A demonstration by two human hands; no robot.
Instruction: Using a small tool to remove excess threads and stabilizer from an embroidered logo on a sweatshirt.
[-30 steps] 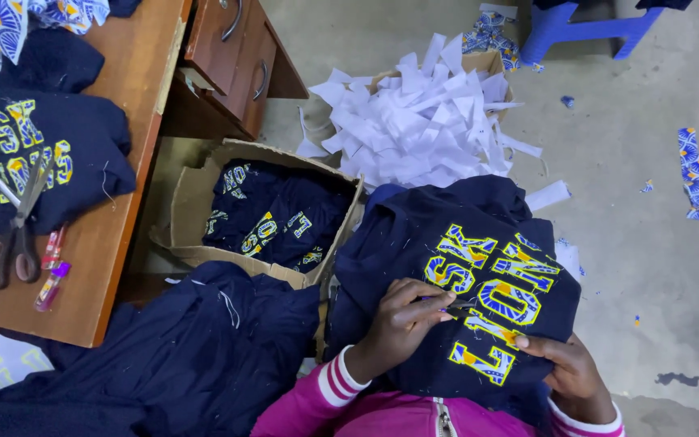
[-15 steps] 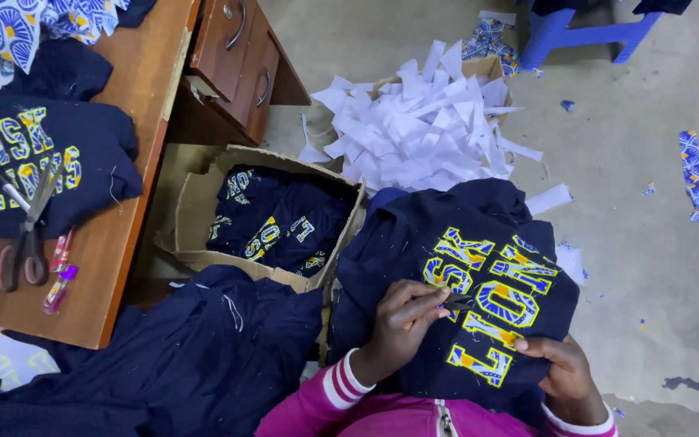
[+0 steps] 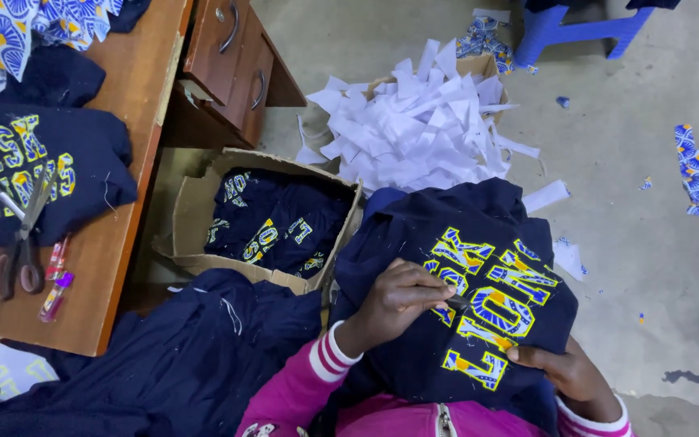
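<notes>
Matt navy cloth garment (image 3: 455,299), worn wooden table (image 3: 135,121), rough cardboard box (image 3: 192,218), white paper strips (image 3: 422,129).

Since the earlier pictures almost nothing moves. The left hand (image 3: 394,303) shifts a little along the yellow and blue letters (image 3: 487,303) on the navy garment (image 3: 446,243), its thin tool now pointing at the middle letters. The view also drifts slightly.
</notes>
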